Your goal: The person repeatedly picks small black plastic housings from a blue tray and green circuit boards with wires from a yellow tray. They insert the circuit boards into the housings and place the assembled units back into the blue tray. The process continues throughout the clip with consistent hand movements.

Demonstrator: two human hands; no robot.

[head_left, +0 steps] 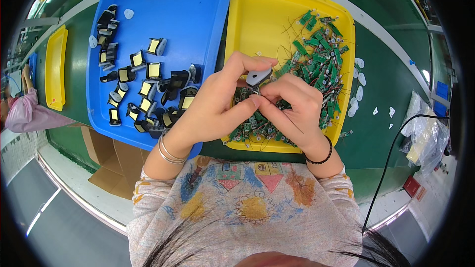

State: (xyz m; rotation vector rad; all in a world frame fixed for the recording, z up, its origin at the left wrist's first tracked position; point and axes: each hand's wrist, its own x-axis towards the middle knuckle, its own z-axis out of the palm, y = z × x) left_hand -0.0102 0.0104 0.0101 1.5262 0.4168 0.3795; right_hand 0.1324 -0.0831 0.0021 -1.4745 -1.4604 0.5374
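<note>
Between the thumb and fingers of my left hand (210,106) is a small plastic housing (257,77), with a grey oval face and a dark body. My right hand (299,111) is closed in a pinch against the housing's near end. What its fingertips hold is hidden, though a thin dark wire shows across the fingers. Both hands are over the near left part of a yellow tray (255,12). A heap of green circuit boards (319,64) with thin wires lies in that tray, partly behind my hands.
Left of it stands a blue tray (185,17) with several black housings (154,70) bearing pale yellow pads. Grey oval pieces (361,79) and a clear plastic bag (428,128) lie at right. A narrow yellow tray (56,69), a cardboard box (116,160) and a person's pink sleeve (32,113) are at left.
</note>
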